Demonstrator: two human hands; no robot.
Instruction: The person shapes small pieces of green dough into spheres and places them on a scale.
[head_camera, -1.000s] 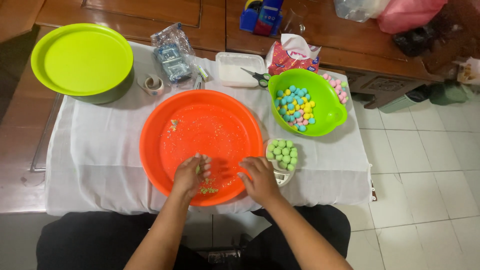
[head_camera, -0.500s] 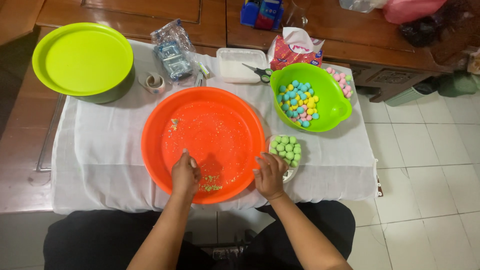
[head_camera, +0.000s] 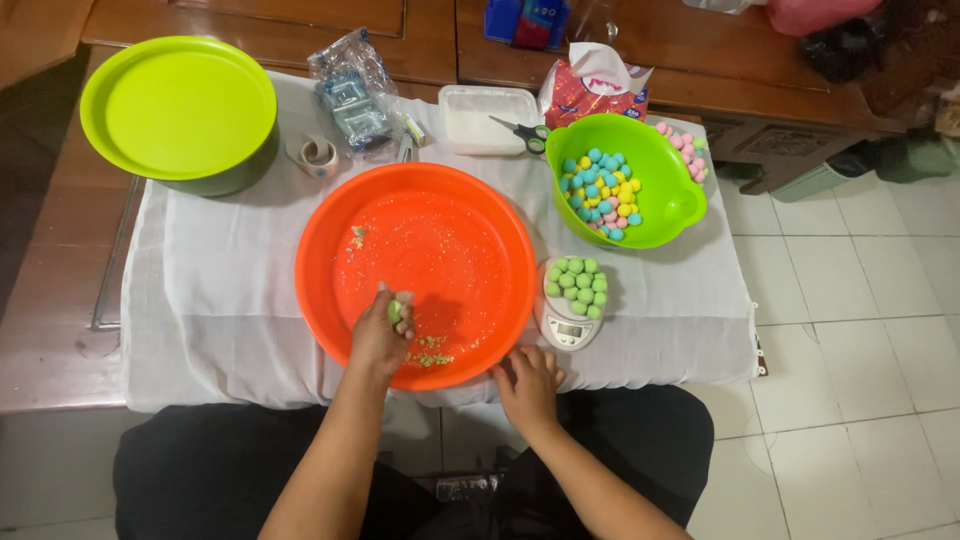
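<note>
Green ball: I see a small green ball (head_camera: 395, 309) pinched in my left hand, low over the near half of the orange basin.
Left hand: my left hand (head_camera: 380, 335) is curled around that ball, fingers clasped on it, thumb side up.
Right hand: my right hand (head_camera: 527, 383) rests flat on the near rim of the orange basin, fingers spread and loose, grasping nothing.
Orange basin: the round orange basin (head_camera: 470, 230) sits at the middle of the near edge of the table, its floor dusted with crumbs.
Crumbs: a little heap of green crumbs (head_camera: 432, 355) lies on the basin floor just right of my left hand; a smaller patch (head_camera: 356, 237) sits toward the far left of the basin.
Scale: a small white kitchen scale (head_camera: 566, 330) stands just beside the basin's right rim, piled with green balls (head_camera: 578, 286).
Green bowl: a lime bowl (head_camera: 668, 185) toward the far right corner holds blue, yellow and pink balls (head_camera: 602, 192).
Pink balls: a few pink balls (head_camera: 688, 152) show behind that bowl's far rim.
Lidded tub: a lime-lidded round tub (head_camera: 178, 108) stands at the far left corner.
Far edge: tape roll (head_camera: 316, 154), clear packet (head_camera: 350, 92), white tray (head_camera: 480, 118), scissors (head_camera: 522, 128).
Table: a white cloth (head_camera: 215, 290) covers the table.
</note>
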